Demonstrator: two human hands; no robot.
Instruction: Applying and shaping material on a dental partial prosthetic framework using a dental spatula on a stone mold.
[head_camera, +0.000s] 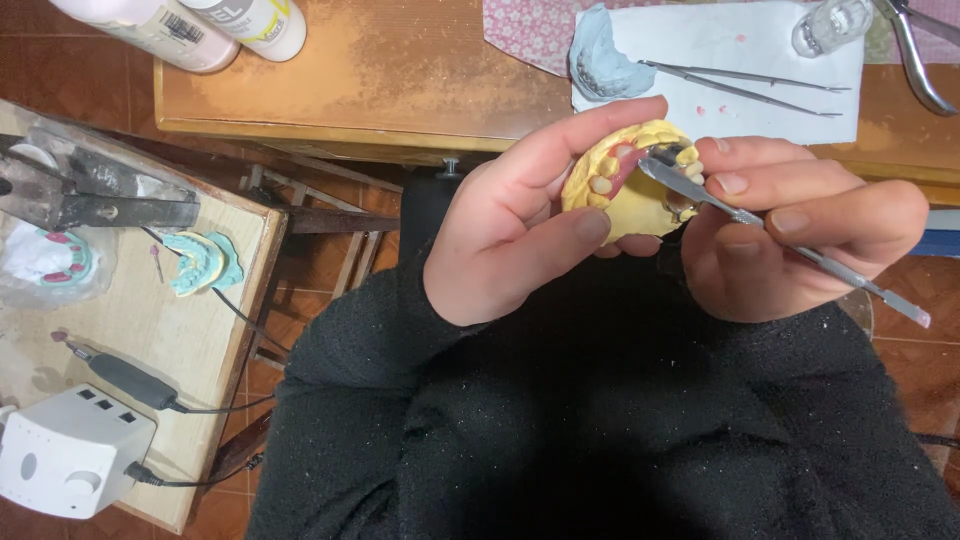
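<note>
Floor is reddish-brown tile (60, 80). Worn wooden table (400, 70) at top, with a white paper sheet (740, 60) over a pink patterned cloth (530, 30). On the sheet: pale blue dental impression (605, 62), two thin metal probes (745, 85), small clear glass jar (830, 25); metal pliers (915, 55) at the right edge. Two white plastic bottles (200, 25) at the table's top-left corner.

Lower pale side table (150, 320) on the left: white control box (70, 450), dark rotary handpiece with cable (125, 380), turquoise dental cast (205, 260), bagged white-and-pink cast (50, 260), dark metal tool (90, 195).

Left hand (510, 230) curled around the yellow plaster dental model with pink wax and teeth (630, 190), held over the lap in black sleeves (600, 420), near the table edge. Right hand (800, 230) pinches a slim metal spatula (780, 245), tip touching the model's wax. Nothing sits between hands and model.
</note>
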